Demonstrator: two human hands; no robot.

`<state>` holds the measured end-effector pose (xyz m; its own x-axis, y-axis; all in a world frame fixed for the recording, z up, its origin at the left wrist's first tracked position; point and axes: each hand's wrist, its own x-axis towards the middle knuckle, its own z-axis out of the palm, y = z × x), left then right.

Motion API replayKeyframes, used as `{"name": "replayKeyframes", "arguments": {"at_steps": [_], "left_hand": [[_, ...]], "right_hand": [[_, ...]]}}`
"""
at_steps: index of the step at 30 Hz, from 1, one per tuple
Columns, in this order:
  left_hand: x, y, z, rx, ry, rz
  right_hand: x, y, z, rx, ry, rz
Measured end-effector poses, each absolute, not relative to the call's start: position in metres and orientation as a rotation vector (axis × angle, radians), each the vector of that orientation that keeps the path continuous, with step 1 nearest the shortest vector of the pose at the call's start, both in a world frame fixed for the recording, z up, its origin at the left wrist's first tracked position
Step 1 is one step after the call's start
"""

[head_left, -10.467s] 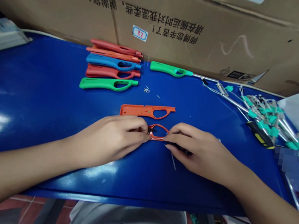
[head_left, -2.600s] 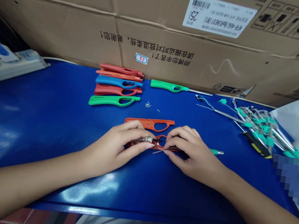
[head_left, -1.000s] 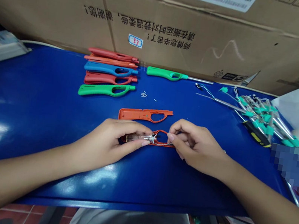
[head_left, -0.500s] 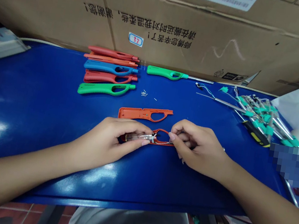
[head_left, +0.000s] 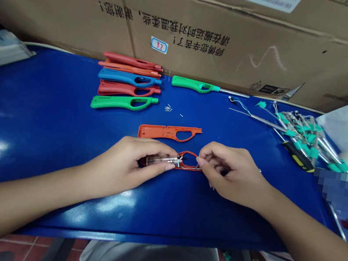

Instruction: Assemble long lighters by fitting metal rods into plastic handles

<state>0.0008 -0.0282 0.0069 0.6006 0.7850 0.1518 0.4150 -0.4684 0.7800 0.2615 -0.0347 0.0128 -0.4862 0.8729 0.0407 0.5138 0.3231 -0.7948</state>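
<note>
My left hand (head_left: 140,160) is closed around the handle end of an orange lighter shell half (head_left: 190,153), with thumb and fingers on a clear fuel tank (head_left: 159,159) that lies in it. The tank's metal valve end points right, toward the shell's loop. My right hand (head_left: 221,167) pinches at the nozzle end of the same shell, where a thin wire or tube (head_left: 189,167) runs along the lower rim. Its fingertips partly cover that end. Just beyond my hands, the other orange shell half (head_left: 170,133) lies with its inside up.
Several coloured lighter shells (head_left: 129,79) are stacked at back left. A green lighter (head_left: 191,84) with a metal rod lies near the cardboard box (head_left: 81,8). Small screws (head_left: 168,108) sit mid-table. At right are metal rods with green parts (head_left: 309,135) and a screwdriver (head_left: 299,156).
The thin wire or tube now lies lower, along the shell's rim, instead of rising to my right fingertips. Both hands stay almost in place.
</note>
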Motion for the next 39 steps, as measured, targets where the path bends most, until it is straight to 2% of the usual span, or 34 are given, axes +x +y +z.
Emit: {"name": "replayKeyframes", "arguments": {"at_steps": [5,11,17,23,39], "left_hand": [[0.0011,-0.0292,0.0062,2.113,0.928,0.663],[0.0039,-0.0310,0.0069,2.105,0.902,0.668],[0.0033,-0.0316,0.0063,2.108,0.897,0.681],[0.0031,-0.0308,0.0050,2.118,0.886,0.690],[0.0023,-0.0304,0.0040,2.132,0.883,0.690]], "right_hand": [[0.2606,-0.0374,0.0146,-1.149,-2.171,0.873],[0.2569,-0.0414,0.0134,-1.137,-1.971,1.335],[0.2533,-0.0394,0.0112,-1.121,-2.029,1.235],[0.2544,-0.0374,0.0092,-1.137,-1.958,1.320],[0.2544,-0.0384,0.0112,-1.160,-2.006,1.278]]}}
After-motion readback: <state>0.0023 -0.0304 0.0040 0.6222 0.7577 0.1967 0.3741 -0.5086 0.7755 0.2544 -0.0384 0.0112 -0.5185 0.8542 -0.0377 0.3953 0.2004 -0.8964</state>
